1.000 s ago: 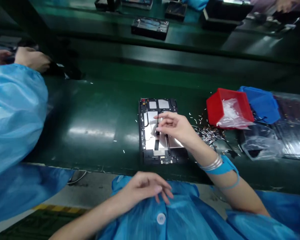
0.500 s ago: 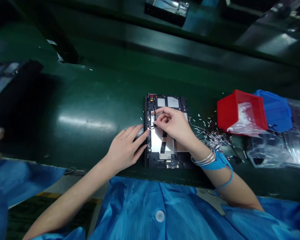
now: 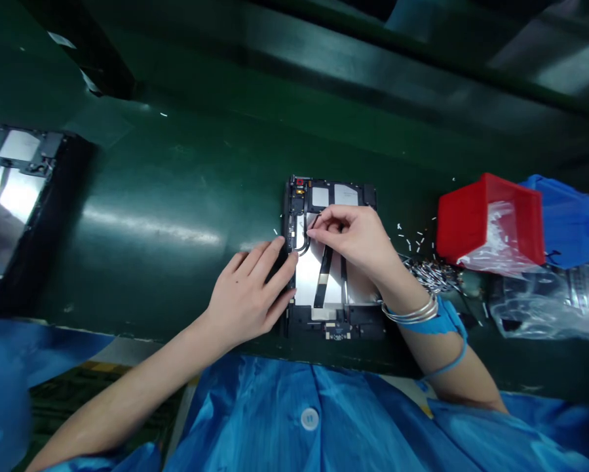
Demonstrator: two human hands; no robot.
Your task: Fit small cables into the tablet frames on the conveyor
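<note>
An opened tablet-like device [image 3: 356, 278] lies on the bench in front of me, its silver inner plate, dark frame and flat ribbon cables showing. A thin black cable [image 3: 305, 246] curves along its left side. My right hand [image 3: 356, 233] reaches over the device from the right, thumb and index finger pinched at this cable. At the device's left edge rests my left hand [image 3: 249, 292], fingers stretched out, the fingertips touching the frame near the cable's bend. The right hand covers part of the plate.
To the right stand a red bin [image 3: 464, 223] holding clear plastic and a blue bin [image 3: 564, 223]. A heap of small cable-like parts [image 3: 432, 274] and white scraps lie before them, beside clear plastic bags [image 3: 530, 305]. Another opened device [image 3: 16, 196] is at far left.
The view has shifted slightly. My right hand stays pinched at the cable, whose curve now shows more clearly. Another person's hand at far left has gone from view.
</note>
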